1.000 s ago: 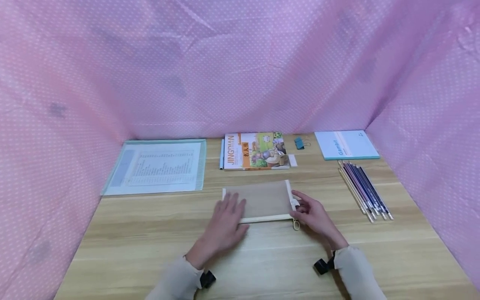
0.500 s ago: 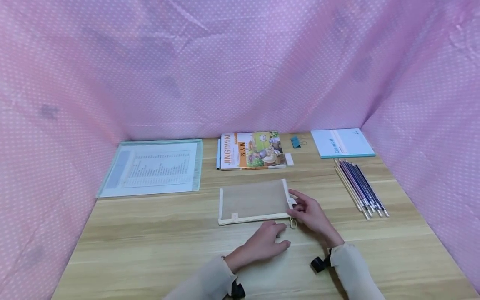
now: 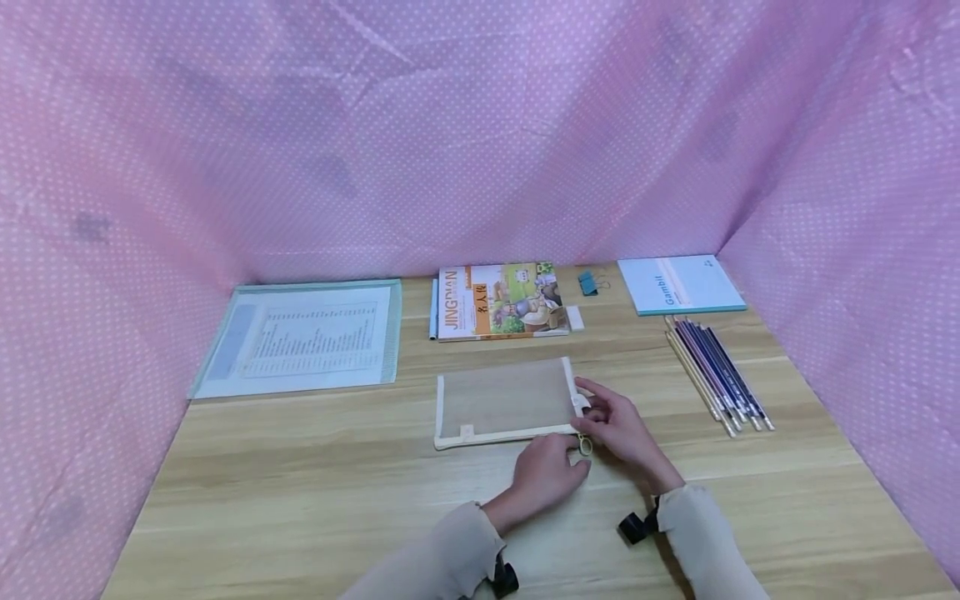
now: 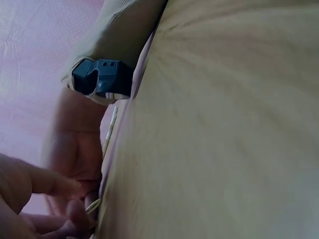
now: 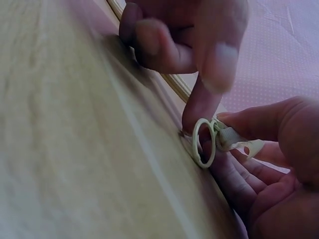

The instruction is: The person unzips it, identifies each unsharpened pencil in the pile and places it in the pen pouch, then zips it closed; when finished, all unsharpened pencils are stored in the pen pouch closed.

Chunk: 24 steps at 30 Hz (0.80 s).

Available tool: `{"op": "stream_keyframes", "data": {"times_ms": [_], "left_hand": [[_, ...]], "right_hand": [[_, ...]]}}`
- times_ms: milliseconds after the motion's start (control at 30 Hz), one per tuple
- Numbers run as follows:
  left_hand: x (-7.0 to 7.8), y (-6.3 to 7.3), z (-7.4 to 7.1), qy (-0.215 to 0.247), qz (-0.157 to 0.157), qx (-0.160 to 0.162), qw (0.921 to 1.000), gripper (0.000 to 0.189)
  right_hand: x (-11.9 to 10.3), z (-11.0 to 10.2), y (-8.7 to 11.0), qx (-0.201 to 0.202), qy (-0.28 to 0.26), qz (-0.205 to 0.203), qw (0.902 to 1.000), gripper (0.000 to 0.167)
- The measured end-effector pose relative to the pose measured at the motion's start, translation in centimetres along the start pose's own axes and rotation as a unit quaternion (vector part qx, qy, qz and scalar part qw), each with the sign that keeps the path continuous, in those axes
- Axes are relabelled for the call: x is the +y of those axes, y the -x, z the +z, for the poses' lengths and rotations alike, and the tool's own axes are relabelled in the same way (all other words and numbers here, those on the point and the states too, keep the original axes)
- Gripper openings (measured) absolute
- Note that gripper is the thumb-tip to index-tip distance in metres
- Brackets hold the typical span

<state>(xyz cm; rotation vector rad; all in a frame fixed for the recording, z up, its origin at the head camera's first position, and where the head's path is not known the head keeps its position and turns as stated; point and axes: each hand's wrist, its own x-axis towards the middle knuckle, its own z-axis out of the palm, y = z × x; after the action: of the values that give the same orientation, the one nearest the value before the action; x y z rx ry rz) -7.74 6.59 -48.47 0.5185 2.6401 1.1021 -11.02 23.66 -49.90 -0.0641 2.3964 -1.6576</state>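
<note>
A mesh zipper pouch [image 3: 502, 400] with cream edging lies flat on the table in the head view. My right hand [image 3: 624, 429] pinches its right end near the lower corner, beside a small white tab [image 3: 581, 402]. From that corner hangs a pale zipper-pull ring [image 5: 195, 142]. My left hand [image 3: 546, 473] is at the pouch's lower edge, close to the ring. In the right wrist view, its index finger [image 5: 202, 102] reaches to the ring while the thumb [image 5: 222, 64] stays apart from it. The left hand's remaining fingers are bent.
Several pencils [image 3: 712, 371] lie to the right, below a light blue notebook [image 3: 678, 285]. A book [image 3: 502, 302], a white eraser [image 3: 575, 318] and a teal binder clip [image 3: 588, 284] sit at the back. A document folder [image 3: 315, 337] lies at left. Pink cloth [image 3: 450, 150] surrounds the table.
My left hand has come off the pouch's left part and moved right to the zipper-pull ring. My right hand keeps its hold on the pouch's right end.
</note>
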Motion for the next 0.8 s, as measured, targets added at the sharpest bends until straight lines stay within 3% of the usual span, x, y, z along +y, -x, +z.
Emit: {"op": "stream_keyframes", "data": {"times_ms": [233,433,800], "left_hand": [[0.4,-0.6,0.8,-0.036,-0.016,0.063,0.9972,0.016],[0.6,-0.7,1.4,-0.061,-0.028,0.077,0.9948,0.016],[0.8,-0.5,2.0,-0.044,-0.054,0.099,0.9927,0.041]], "right_hand": [[0.1,0.1,-0.1,0.009,0.006,-0.002,0.9999,0.067],[0.1,0.1,-0.1,0.007,0.004,0.005,1.0,0.066],[0.0,0.0,0.0,0.012,0.006,0.026,0.9996,0.067]]}}
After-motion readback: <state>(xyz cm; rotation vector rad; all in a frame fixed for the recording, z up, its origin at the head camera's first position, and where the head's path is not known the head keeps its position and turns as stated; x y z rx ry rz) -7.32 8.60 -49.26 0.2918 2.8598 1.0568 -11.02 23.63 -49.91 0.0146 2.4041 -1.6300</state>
